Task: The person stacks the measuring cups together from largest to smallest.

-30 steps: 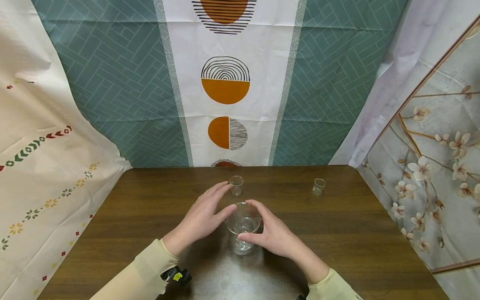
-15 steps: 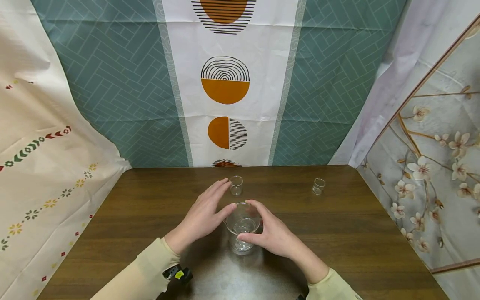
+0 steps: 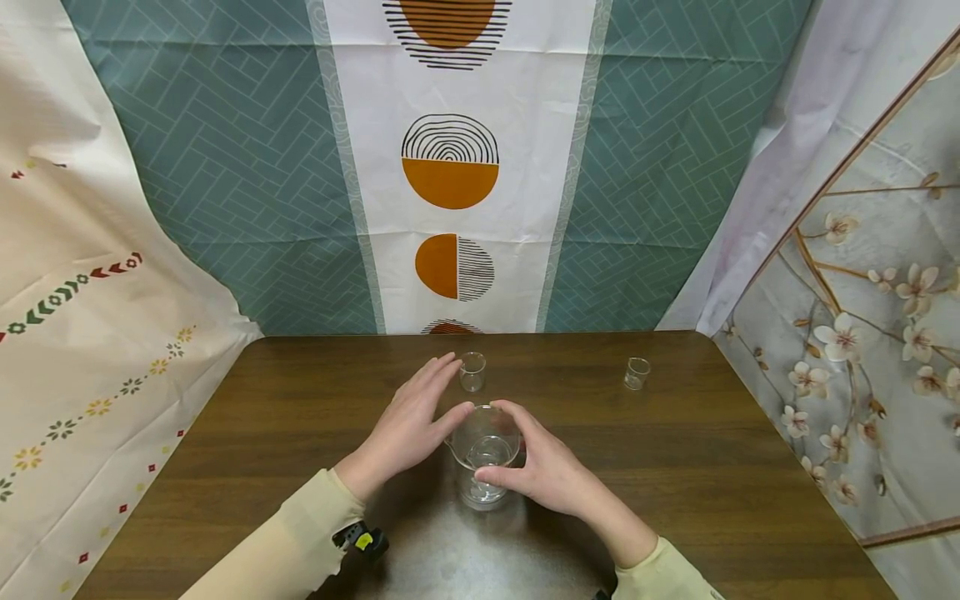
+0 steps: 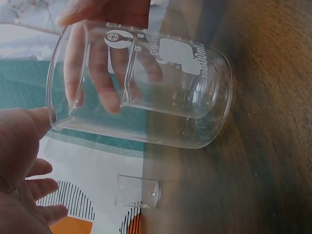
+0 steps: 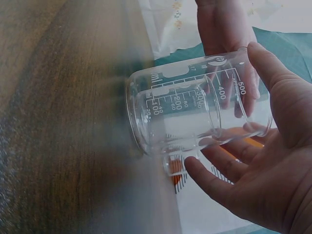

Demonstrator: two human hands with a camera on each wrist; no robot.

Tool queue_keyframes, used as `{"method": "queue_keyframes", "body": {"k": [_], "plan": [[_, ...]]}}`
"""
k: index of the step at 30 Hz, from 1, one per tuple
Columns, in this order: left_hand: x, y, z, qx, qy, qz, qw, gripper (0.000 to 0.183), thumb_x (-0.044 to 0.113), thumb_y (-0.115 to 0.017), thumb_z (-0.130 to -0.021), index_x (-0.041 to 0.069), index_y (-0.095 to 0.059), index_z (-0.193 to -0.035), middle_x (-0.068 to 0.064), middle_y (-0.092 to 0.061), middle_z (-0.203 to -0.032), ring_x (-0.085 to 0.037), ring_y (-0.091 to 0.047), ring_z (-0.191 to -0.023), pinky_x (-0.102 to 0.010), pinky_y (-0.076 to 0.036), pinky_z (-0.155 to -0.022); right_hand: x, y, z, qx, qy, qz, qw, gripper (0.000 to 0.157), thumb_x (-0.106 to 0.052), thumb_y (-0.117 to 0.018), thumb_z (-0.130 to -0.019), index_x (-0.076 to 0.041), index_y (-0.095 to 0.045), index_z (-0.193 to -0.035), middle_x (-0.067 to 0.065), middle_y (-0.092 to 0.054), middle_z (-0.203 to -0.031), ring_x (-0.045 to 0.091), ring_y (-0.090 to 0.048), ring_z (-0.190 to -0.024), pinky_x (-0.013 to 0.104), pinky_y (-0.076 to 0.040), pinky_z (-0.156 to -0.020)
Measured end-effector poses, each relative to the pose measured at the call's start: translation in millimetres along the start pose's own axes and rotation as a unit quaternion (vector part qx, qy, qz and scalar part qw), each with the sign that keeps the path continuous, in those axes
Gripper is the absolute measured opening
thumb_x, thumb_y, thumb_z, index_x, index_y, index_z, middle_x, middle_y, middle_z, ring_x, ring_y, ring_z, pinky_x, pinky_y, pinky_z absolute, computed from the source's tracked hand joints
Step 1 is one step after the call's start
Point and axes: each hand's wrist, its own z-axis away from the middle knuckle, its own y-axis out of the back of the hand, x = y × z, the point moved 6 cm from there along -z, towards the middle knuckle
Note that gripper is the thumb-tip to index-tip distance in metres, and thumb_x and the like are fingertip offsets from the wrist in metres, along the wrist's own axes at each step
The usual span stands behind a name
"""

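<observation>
A large clear glass beaker [image 3: 487, 433] with white volume marks stands upright on the brown table. Nested inside it is a smaller graduated beaker [image 5: 178, 114], best seen in the right wrist view. My right hand [image 3: 551, 467] holds the large beaker near its rim, thumb on the near side and fingers round the far side. On the other side, my left hand [image 3: 408, 421] is spread with fingers extended, its thumb tip right at the rim. Just beyond the left fingertips stands a small glass beaker [image 3: 472, 372].
Another small beaker [image 3: 637, 374] stands at the back right of the table [image 3: 720, 467]. Behind the table hangs a green and white patterned cloth [image 3: 517, 192]. A cream cloth [image 3: 112, 375] borders the left side, a flowered panel [image 3: 885, 350] the right.
My left wrist and sleeve have shifted slightly right and up. The right hand and all the beakers stay where they were.
</observation>
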Motion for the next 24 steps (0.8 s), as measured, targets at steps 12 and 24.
{"method": "queue_keyframes", "body": {"k": [12,24], "plan": [[-4.9,-2.3,-5.1,0.000,0.006,0.002,1.0000,0.071,0.053,-0.058,-0.099,0.017,-0.039,-0.156,-0.003,-0.032,-0.162,-0.027,-0.023,-0.151,-0.062,-0.025,-0.114,0,0.7,1,0.003,-0.008,0.013,1.000,0.090,-0.070,-0.078,-0.073,-0.047,-0.032,-0.147,-0.013,-0.053,-0.135,0.008,-0.054,-0.121,0.046,-0.046,-0.098],[-7.5,-0.7,-10.5,0.005,0.015,0.012,0.9998,0.069,0.051,-0.056,-0.100,0.014,-0.039,-0.155,-0.005,-0.034,-0.161,-0.027,-0.026,-0.150,-0.062,-0.026,-0.114,1,0.4,0,0.001,-0.003,0.003,1.000,0.088,-0.062,-0.081,-0.075,-0.045,-0.033,-0.147,-0.012,-0.055,-0.134,0.009,-0.054,-0.121,0.044,-0.046,-0.097]]}}
